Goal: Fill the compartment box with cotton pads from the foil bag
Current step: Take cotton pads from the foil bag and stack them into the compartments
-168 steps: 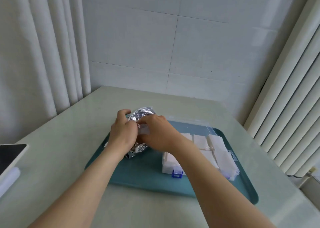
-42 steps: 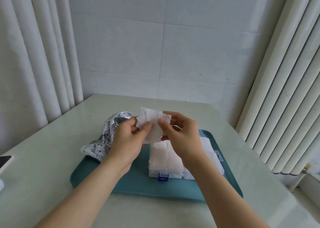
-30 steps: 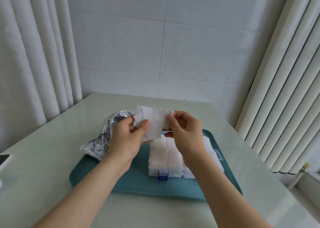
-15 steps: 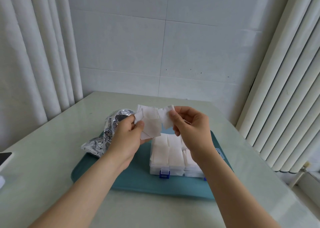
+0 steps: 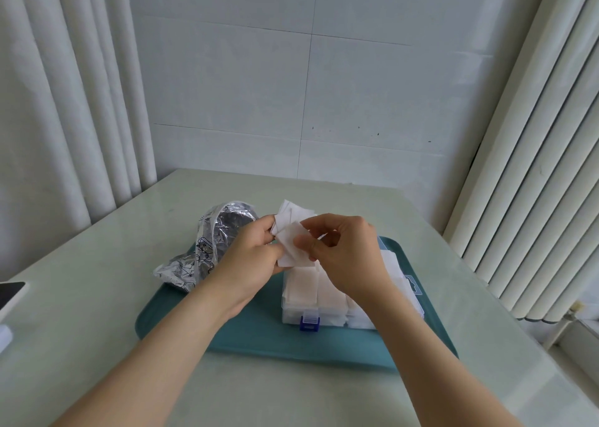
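Hands together now above the tray [image 5: 246,336], meeting over the box's far left corner. Half a second ago they were apart, each with its own share of pads; the gap between them has closed.

Left hand [image 5: 251,258]: thumb and fingers pinched on a small fanned stack of pads [image 5: 293,229], upper corners sticking up past the knuckles. Same grip as before, held slightly lower.

Right hand [image 5: 343,248]: has come in from the right; thumb and forefinger clamped on the front pad of that same stack. The separate pad it held up earlier now lies against the left hand's stack.

Box [image 5: 311,292]: on the tray's right half, lid open, near compartments packed with white pads up to the rim. Blue latch [image 5: 309,323] at its near edge. Far compartments hidden behind the right wrist. No change from the earlier frame.

Bag [image 5: 207,251]: crumpled, lying over the tray's far left corner and partly out onto the tabletop [image 5: 97,313], mouth towards the hands. Not moved.

Phone [image 5: 9,297]: dark screen, at the tabletop's left edge, well apart from the tray.
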